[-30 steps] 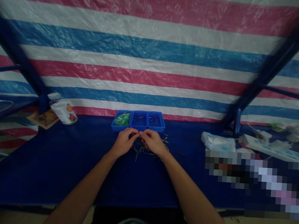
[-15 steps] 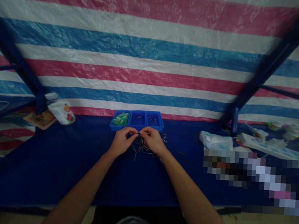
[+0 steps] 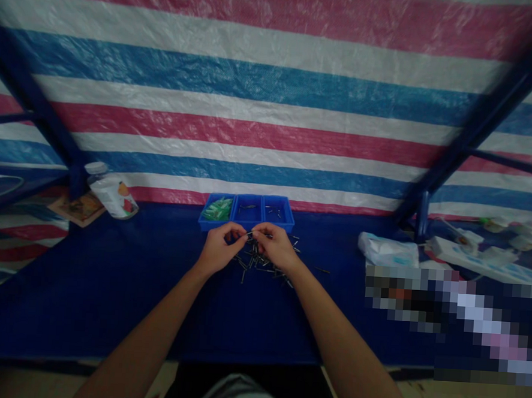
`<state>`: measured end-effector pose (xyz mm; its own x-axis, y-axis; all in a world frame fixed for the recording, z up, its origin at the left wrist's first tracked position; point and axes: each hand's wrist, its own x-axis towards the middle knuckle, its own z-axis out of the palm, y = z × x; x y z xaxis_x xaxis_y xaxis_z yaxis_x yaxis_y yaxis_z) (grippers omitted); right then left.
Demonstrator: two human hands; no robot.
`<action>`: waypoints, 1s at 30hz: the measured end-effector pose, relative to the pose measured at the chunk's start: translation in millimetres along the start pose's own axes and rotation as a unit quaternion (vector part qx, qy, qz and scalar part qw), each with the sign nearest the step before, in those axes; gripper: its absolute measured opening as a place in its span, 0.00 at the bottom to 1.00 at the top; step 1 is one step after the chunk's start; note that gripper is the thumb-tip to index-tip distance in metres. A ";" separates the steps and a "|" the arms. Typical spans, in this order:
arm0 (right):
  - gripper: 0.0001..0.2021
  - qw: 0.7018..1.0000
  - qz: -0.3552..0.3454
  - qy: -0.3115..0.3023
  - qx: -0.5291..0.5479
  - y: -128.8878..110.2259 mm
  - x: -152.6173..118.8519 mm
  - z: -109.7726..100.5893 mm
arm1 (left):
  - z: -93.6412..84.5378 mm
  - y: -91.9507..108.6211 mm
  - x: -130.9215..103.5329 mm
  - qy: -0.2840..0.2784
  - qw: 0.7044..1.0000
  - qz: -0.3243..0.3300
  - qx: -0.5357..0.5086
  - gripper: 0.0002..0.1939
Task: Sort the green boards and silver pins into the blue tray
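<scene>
Both hands meet over the blue table (image 3: 151, 300), fingertips almost touching. My left hand (image 3: 218, 247) pinches one end of a thin dark metal rod (image 3: 250, 234); my right hand (image 3: 275, 247) pinches its other end. The rod is too small for me to tell its exact kind. Beneath the fingers lies a loose pile of similar thin dark rods (image 3: 254, 262), partly hidden by my right hand. Just behind the hands stands a blue three-compartment tray (image 3: 247, 224). Its left compartment holds green pieces (image 3: 218, 209); a few small thin pieces lie in the other two.
A white bottle (image 3: 115, 197) leans at the back left beside a brownish packet (image 3: 80, 207). To the right lie a plastic packet (image 3: 389, 250) and a white power strip (image 3: 478, 263), near a blurred-out patch. Blue frame posts and a striped sheet (image 3: 270, 127) stand behind.
The view has shifted slightly, so the scene sits a little further right and higher. My hands keep their pinch at the same spot, with more of the rod showing between them.
</scene>
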<state>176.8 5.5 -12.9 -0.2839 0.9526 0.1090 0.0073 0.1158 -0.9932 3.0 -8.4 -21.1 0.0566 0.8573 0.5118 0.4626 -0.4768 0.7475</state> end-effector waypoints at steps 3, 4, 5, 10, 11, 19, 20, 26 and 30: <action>0.16 0.994 0.030 -0.001 0.102 -7.0 -2.7 -3.0 | -2.4 1.0 0.5 0.011 1.000 -0.014 -0.002 0.08; 0.17 0.988 0.032 -0.007 0.150 -10.6 -4.7 -4.7 | -3.0 0.8 0.8 0.016 1.000 -0.021 0.000 0.08; 0.17 0.979 0.030 -0.016 0.201 -14.8 -7.2 -6.6 | -3.4 0.3 1.1 0.020 0.999 -0.029 0.002 0.08; 0.14 0.921 0.018 -0.069 0.383 -32.2 -18.7 -13.8 | -2.5 -3.4 1.9 0.016 0.999 -0.035 0.004 0.10; 0.13 0.916 0.024 -0.075 0.392 -33.0 -18.9 -13.9 | -2.2 -4.0 1.8 0.015 0.999 -0.034 0.005 0.10; 0.18 0.949 0.114 0.021 0.293 -18.0 0.5 -2.1 | -2.5 -3.4 2.5 0.029 0.999 -0.038 0.011 0.10; 0.17 0.949 0.118 0.034 0.292 -17.6 2.2 -0.4 | -2.4 -3.5 2.7 0.028 0.999 -0.040 0.013 0.09; 0.23 0.967 0.093 0.081 0.223 -15.6 3.9 7.3 | -1.4 -6.8 3.5 -0.018 0.999 -0.037 0.011 0.08; 0.20 0.995 0.044 0.080 0.040 -3.8 5.1 5.2 | -4.0 -10.9 3.4 -0.086 0.995 -0.015 0.051 0.06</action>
<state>170.4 8.5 -8.7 -0.1302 0.9913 0.0194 -0.0534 0.0125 -0.9985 -5.4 -1.0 -25.8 0.1878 0.8953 0.4039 0.5538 -0.4361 0.7093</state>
